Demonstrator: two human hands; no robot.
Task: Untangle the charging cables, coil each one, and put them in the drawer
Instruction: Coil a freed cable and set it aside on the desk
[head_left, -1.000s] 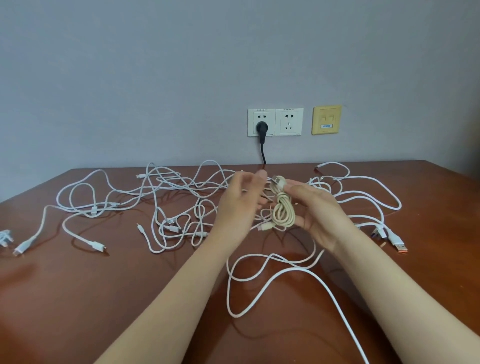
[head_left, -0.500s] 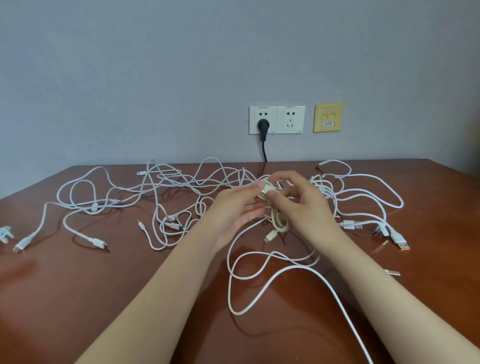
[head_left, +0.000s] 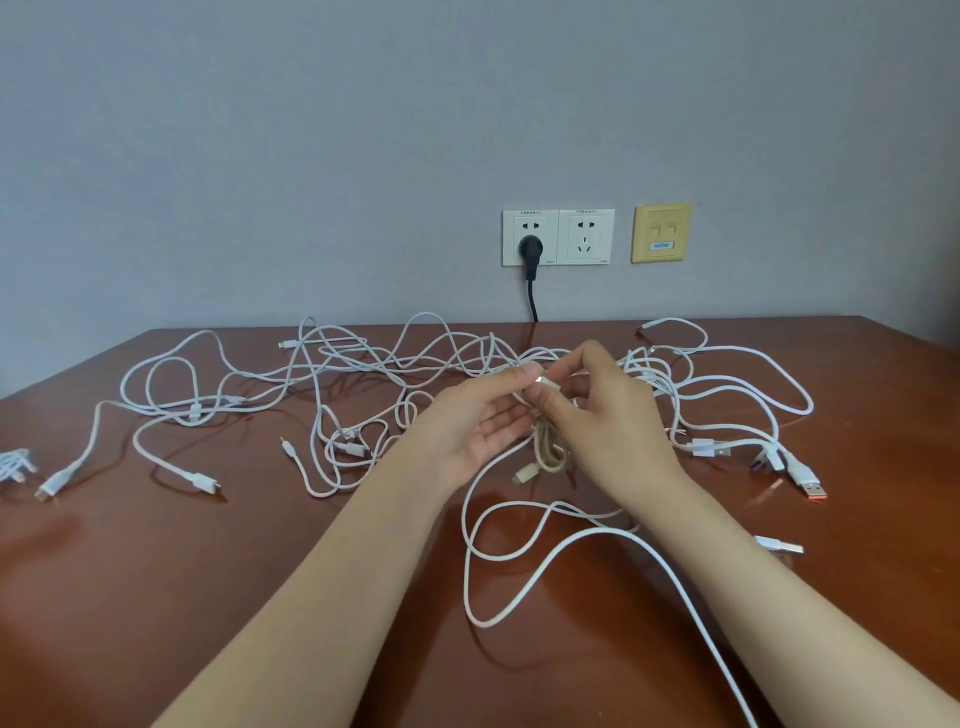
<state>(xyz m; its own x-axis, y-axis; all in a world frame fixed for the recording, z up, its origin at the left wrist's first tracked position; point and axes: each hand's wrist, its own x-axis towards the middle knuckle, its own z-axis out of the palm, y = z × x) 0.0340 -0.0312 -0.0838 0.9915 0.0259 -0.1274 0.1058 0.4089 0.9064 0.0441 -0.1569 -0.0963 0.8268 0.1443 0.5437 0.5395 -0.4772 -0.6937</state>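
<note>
**Step in hand: coiling.** The beige cable (head_left: 551, 457) hangs as a small bundle just above the tabletop (head_left: 234, 571), at its centre, held between both hands. The left hand (head_left: 483, 421) pinches the cable's free end at the top of the bundle under its thumb. The right hand (head_left: 610, 421) grips the top of the bundle with curled fingers, touching the left. The loops appear complete, so securing the end is judged to be the current action.

**Next move.** Wrap or tuck the end so the loops do not spring open, then carry the bundle to the drawer. The drawer is not in view.

**Surroundings.** The white cables (head_left: 358, 358) lie tangled across the far half of the tabletop, behind and beside the hands. One long white cable (head_left: 670, 577) loops directly below the bundle and may snag on it or on the forearms. Loose plugs (head_left: 813, 492) lie at the right. A wall socket (head_left: 558, 236) carries a black plug (head_left: 529, 247).
</note>
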